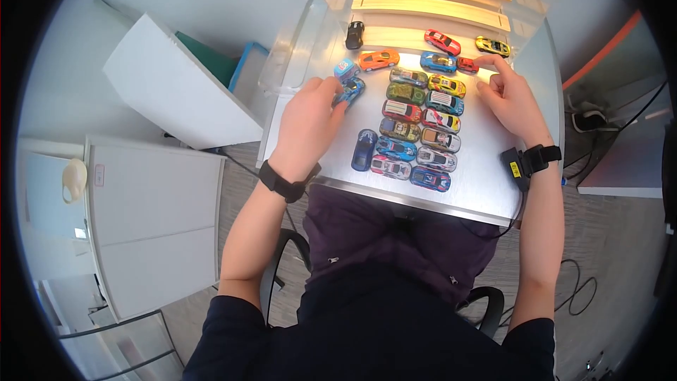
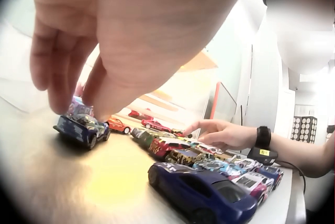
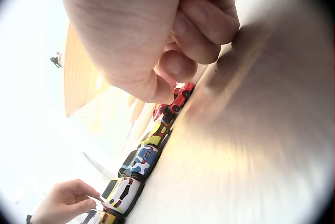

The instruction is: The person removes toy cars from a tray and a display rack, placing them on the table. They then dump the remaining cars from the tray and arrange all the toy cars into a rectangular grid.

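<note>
My left hand [image 1: 311,121] grips a blue toy car [image 1: 352,90] from above, near the table's left side. In the left wrist view this car [image 2: 82,130] has a patterned body, and the fingertips sit at its top. Just beyond it is a light-blue toy vehicle [image 1: 345,69]. My right hand [image 1: 510,97] hovers at the right, its index fingertip right at a small red toy car [image 1: 467,65] and its thumb apart from it. The other fingers of that hand are bent under the palm in the right wrist view.
Two columns of toy cars, including a camouflage-green one [image 1: 406,93], run down the table [image 1: 493,176]. A dark blue car [image 1: 364,149] stands to their left. Orange [image 1: 379,60], black [image 1: 355,34], red [image 1: 442,41] and yellow [image 1: 493,46] cars lie before a tiered wooden rack [image 1: 431,3].
</note>
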The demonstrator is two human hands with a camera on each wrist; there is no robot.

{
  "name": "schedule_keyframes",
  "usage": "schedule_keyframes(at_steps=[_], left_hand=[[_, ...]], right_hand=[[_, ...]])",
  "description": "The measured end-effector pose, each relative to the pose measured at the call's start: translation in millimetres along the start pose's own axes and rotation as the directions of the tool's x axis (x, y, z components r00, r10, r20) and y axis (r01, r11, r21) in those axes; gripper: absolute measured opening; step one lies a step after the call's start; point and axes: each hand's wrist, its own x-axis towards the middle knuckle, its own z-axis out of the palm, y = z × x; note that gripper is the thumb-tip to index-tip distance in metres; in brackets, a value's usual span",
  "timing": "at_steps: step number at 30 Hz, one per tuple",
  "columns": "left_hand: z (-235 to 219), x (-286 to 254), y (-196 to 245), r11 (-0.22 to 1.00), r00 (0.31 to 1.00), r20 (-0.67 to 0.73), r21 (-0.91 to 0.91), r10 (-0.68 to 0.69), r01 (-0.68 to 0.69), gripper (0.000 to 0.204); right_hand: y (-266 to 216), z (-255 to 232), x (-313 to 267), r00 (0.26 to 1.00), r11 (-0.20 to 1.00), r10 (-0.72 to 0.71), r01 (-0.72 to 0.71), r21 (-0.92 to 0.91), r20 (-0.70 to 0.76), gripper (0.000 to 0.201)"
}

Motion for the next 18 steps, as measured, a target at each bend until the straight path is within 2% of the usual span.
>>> schedule_keyframes(at_steps=[6,9,18], left_hand=[[15.2,4.9,-5.2,0.994,0.999,0.016,-0.098,-0.048,0.049,0.023],[11.5,5.4,6.6,0.969,0.992,0.055,-0.215,-0.111,0.121,0.025],[16.0,-1.1,26.3,0.956,0.988,0.098,-0.260,-0.118,0.140,0.029]], right_hand=[[-0.4,-0.2,-2.0,1.000,1.000,-0.003,0.003,-0.005,-0.012,0.030],[-1.5,1.1,0.1,1.000,1.000,0.010,-0.010,-0.007,-0.006,0.030],[0.9,1.2,-0.5,1.000,1.000,0.011,-0.011,0.010,-0.007,0.029]])
